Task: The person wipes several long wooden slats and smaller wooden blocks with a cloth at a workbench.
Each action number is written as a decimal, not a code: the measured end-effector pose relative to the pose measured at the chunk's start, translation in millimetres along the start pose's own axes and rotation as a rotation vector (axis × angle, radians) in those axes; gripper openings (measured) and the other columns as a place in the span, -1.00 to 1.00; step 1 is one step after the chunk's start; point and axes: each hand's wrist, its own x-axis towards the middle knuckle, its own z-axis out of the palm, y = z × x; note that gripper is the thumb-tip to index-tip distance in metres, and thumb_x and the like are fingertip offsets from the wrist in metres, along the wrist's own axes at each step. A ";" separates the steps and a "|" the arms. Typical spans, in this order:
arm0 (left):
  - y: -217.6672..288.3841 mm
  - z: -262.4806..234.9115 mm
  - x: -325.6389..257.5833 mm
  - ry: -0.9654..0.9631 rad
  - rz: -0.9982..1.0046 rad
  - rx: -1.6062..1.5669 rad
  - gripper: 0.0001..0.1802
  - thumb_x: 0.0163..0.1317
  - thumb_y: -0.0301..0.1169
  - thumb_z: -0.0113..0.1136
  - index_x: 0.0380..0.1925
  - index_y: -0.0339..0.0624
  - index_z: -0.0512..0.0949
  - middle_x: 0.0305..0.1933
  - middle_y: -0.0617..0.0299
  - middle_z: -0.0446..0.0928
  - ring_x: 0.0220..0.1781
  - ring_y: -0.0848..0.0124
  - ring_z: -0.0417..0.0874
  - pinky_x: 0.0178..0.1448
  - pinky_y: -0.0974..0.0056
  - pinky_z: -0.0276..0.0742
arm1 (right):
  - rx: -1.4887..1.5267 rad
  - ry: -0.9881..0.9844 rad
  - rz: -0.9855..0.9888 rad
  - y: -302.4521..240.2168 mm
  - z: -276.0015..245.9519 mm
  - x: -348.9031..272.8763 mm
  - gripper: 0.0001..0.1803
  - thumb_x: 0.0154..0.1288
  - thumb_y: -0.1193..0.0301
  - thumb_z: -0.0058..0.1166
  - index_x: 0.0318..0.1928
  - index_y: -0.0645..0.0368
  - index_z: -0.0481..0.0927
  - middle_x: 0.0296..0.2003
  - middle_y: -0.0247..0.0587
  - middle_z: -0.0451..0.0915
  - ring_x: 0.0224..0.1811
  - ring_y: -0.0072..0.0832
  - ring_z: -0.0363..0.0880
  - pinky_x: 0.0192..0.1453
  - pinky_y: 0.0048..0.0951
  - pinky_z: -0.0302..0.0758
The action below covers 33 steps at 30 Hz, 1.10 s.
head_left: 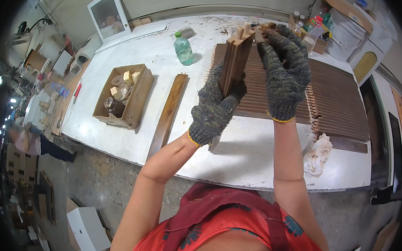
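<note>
Across the middle of the view stretched a white worktable (259, 163). From its centre to its right side lay dark brown slats (340, 96) in close-set rows. Over on the left sat an open box (140, 97) with pale blocks (128, 77) and a jar (113, 106) inside, and between box and hands lay a lone slat (170, 106). Above the table, a dark wooden workpiece (235, 64) rose from the left hand (215, 107), pegged end topmost; whether it was one piece or several pressed together could not be told. The gloved left fingers were wrapped firmly round it. The right hand (285, 68), gloved too, pinched a small brown wad (264, 32) just beside the pegged end, though contact was unclear. The step in hand seemed to be working the wad over that end; the next move probably called for a steady left hold and light, even pressure from the right.
</note>
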 end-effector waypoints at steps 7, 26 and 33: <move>5.9 -3.4 -6.4 0.016 0.069 0.106 -0.49 0.17 -0.39 0.26 0.11 -0.27 0.39 -0.07 0.13 0.59 -0.09 0.43 0.61 0.00 0.31 0.54 | -0.010 -0.056 -0.216 -38.2 3.4 -19.1 -0.64 0.10 0.47 0.30 -0.04 0.14 0.63 0.03 -0.13 0.52 0.09 -0.29 0.49 0.17 -0.27 0.45; -39.7 -64.0 5.3 -0.146 -0.046 -0.826 -0.40 0.16 -0.01 0.28 -0.02 -0.28 0.47 -0.19 0.10 0.60 -0.22 0.37 0.63 -0.17 0.29 0.62 | 0.692 -0.204 0.289 -27.6 -17.5 -13.1 -0.64 0.17 0.55 0.20 0.02 0.24 0.58 0.03 -0.12 0.57 0.07 -0.40 0.54 0.18 -0.41 0.49; -89.9 -54.8 4.0 -0.148 -0.177 -1.029 -0.42 0.32 0.02 0.05 0.08 -0.25 0.41 -0.02 0.08 0.55 -0.20 0.34 0.61 -0.20 0.26 0.63 | 0.368 -0.434 -0.171 -53.0 13.0 -24.3 -0.58 0.13 0.43 0.27 0.04 0.15 0.57 0.19 -0.01 0.40 0.28 -0.18 0.35 0.33 -0.20 0.35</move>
